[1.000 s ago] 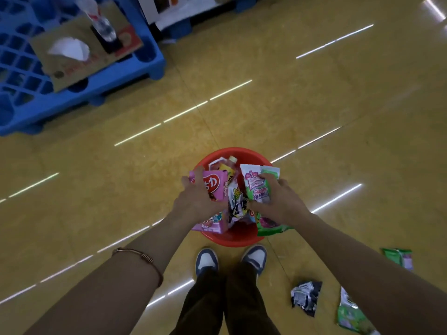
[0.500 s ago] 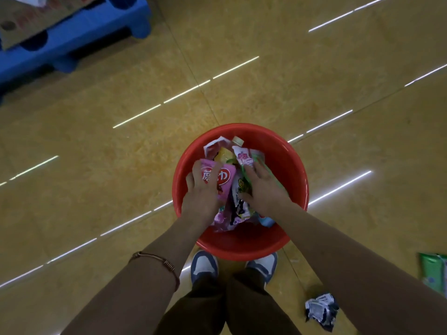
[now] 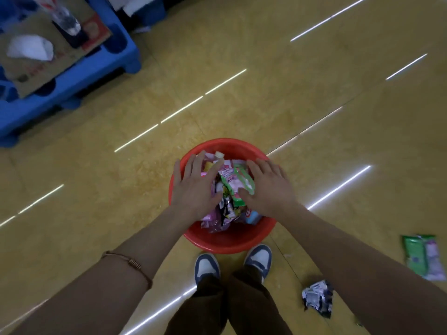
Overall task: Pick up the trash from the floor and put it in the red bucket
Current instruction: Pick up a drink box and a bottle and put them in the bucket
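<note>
Bucket (image 3: pixel 227 245), red, on floor (image 3: pixel 242 93) before shoes (image 3: pixel 206 267), heaped with wrappers (image 3: pixel 227 209); left hand (image 3: pixel 193 187) and right hand (image 3: pixel 268 187) over heap, fingers spread straight, gripping nothing; crumpled wrapper (image 3: pixel 316 298) and green packet (image 3: pixel 420 258) on floor at right.

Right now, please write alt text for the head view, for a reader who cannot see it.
From above, a person's left hand and right hand, both open, are spread over a red bucket full of snack wrappers. A green packet and a crumpled black-and-white wrapper lie on the yellow floor at lower right; a blue pallet stands at upper left.
</note>
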